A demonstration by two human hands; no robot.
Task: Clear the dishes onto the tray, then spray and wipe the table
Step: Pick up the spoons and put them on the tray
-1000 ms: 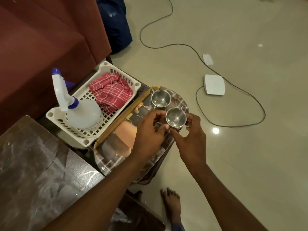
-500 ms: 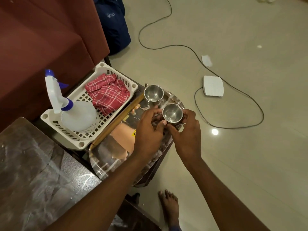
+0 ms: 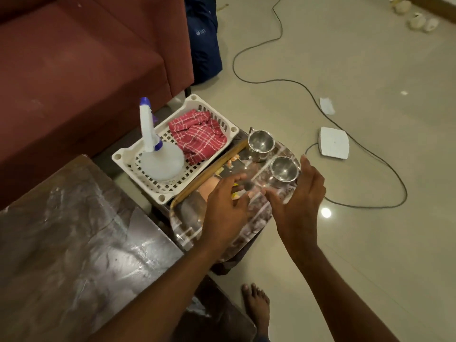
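Shiny steel cups, glossy printed tray

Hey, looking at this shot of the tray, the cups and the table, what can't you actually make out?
Table: cut off by the left and bottom edges of the head view; dishes there would go unseen.
Tray: near middle hidden under the left hand.
Left fingertips: motion-blurred.
Small white things on the far floor: too small to identify.
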